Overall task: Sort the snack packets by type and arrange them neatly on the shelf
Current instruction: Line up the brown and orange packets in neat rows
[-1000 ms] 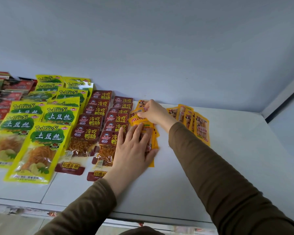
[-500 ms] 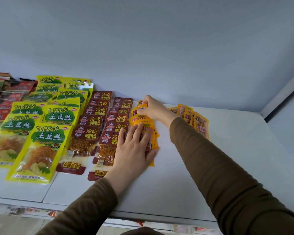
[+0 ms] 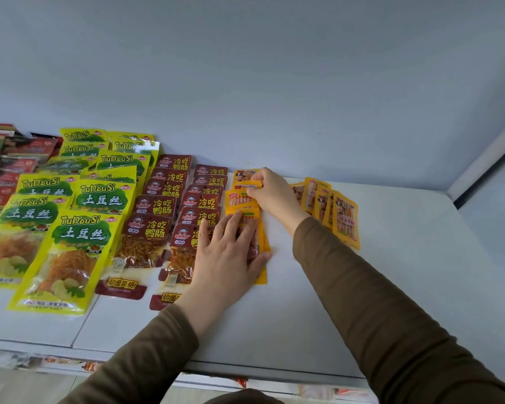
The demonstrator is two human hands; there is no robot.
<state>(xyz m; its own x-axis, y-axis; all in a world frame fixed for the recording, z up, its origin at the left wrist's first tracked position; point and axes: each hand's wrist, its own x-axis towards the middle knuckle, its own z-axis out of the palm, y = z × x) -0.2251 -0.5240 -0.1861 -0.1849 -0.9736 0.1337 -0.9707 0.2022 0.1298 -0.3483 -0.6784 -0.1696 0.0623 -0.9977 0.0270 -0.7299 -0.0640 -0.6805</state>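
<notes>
Packets of snacks lay in sorted columns on a white shelf [image 3: 318, 301] against a pale blue wall. At the far left sat red packets [image 3: 9, 170], only partly in view. Next came two overlapping columns of yellow-and-green packets [image 3: 70, 243] marked "TuDouSi", their clear windows showing orange shreds. Beside them ran two columns of dark red packets [image 3: 152, 228] with yellow Chinese lettering, each overlapping the one behind it.

To the right of those, a column of small orange packets [image 3: 239, 199] reached toward the wall. The person's left hand [image 3: 228, 258] rested flat and open on the near end of that column, fingers spread, also covering part of the nearest dark red packet. The right hand [image 3: 270, 193] was at the far end of the column, its fingers pinching the edge of an orange packet near the wall.

A second group of orange packets [image 3: 333, 214] lay fanned and overlapping just beyond the right wrist, well short of the shelf's right end. Both arms wore brown sleeves [image 3: 391, 316].
</notes>
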